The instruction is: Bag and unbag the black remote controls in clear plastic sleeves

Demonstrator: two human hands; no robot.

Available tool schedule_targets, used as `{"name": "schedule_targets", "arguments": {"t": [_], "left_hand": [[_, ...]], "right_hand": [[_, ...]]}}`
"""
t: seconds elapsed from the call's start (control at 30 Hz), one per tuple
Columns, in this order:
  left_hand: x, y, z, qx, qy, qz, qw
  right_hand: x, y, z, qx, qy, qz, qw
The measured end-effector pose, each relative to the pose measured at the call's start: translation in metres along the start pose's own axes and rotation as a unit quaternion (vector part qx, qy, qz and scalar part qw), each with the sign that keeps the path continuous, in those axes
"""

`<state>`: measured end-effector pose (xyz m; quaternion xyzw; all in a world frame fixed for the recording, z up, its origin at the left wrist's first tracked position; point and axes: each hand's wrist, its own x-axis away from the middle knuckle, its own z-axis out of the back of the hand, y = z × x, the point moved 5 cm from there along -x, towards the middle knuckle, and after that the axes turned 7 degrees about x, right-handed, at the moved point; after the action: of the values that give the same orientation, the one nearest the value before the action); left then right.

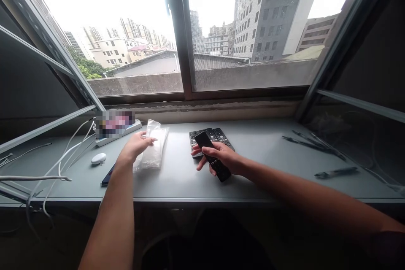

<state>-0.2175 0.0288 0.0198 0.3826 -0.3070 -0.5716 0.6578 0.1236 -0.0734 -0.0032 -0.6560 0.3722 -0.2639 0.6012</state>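
My right hand (220, 156) is closed around a black remote control (222, 171), which it holds at a slant above the table. Just behind it, several more dark remote controls (218, 134) lie side by side, partly hidden by the hand and the held one. On the left, my left hand (139, 145) pinches the left side of some clear plastic bags (156, 149) with its thumb and fingers. The bags look flat and thin, and their lower part rests on or just over the table.
Left of the bags are a white power strip (126, 131), white cables (60, 160), a small white rounded object (98, 158) and a dark blue flat item (106, 179) partly under my forearm. Several pens (337, 172) lie at the right. A window sill (221, 112) bounds the table (265, 143) behind.
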Motion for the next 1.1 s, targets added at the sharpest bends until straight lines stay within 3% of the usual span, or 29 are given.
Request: {"name": "schedule_targets", "arguments": {"t": [0.1, 0.17, 0.3, 0.37, 0.4, 0.47, 0.5, 0.6, 0.67, 0.77, 0.93, 1.0, 1.1], "left_hand": [[-0.003, -0.002, -0.001, -0.018, -0.059, 0.023, 0.998], [-0.006, -0.004, -0.001, -0.075, -0.062, 0.040, 0.994], [-0.006, 0.010, -0.005, -0.215, 0.047, -0.001, 0.975], [0.001, 0.026, -0.016, -0.221, 0.092, -0.051, 0.970], [0.007, 0.036, -0.027, -0.191, 0.080, -0.078, 0.975], [0.021, 0.056, -0.055, -0.084, 0.000, -0.115, 0.990], [0.030, 0.066, -0.072, -0.018, -0.067, -0.127, 0.989], [0.061, 0.096, -0.119, 0.143, -0.279, -0.135, 0.940], [0.073, 0.111, -0.138, 0.168, -0.339, -0.158, 0.912], [0.068, 0.123, -0.150, 0.216, -0.316, -0.172, 0.908], [0.034, 0.123, -0.157, 0.337, -0.151, -0.137, 0.919], [0.028, 0.120, -0.162, 0.376, -0.120, -0.140, 0.908], [0.030, 0.114, -0.172, 0.424, -0.142, -0.142, 0.883]], "right_hand": [[-0.001, 0.002, 0.001, 0.000, 0.000, 0.002, 1.000], [-0.001, 0.003, 0.002, 0.002, -0.004, 0.002, 1.000], [-0.001, 0.005, 0.002, -0.001, -0.009, -0.007, 1.000], [-0.002, 0.006, 0.002, -0.011, -0.009, -0.013, 1.000], [-0.002, 0.006, 0.002, -0.018, -0.008, -0.015, 1.000], [-0.003, 0.007, 0.003, -0.034, -0.003, -0.019, 0.999], [-0.003, 0.008, 0.004, -0.043, 0.001, -0.020, 0.999], [-0.005, 0.010, 0.007, -0.066, 0.022, -0.027, 0.997], [-0.005, 0.009, 0.010, -0.076, 0.043, -0.028, 0.996], [-0.007, 0.006, 0.013, -0.113, 0.070, -0.032, 0.991], [-0.009, 0.000, 0.019, -0.217, 0.088, -0.055, 0.971], [-0.009, 0.001, 0.022, -0.251, 0.092, -0.063, 0.961], [-0.010, 0.003, 0.025, -0.279, 0.091, -0.067, 0.954]]}}
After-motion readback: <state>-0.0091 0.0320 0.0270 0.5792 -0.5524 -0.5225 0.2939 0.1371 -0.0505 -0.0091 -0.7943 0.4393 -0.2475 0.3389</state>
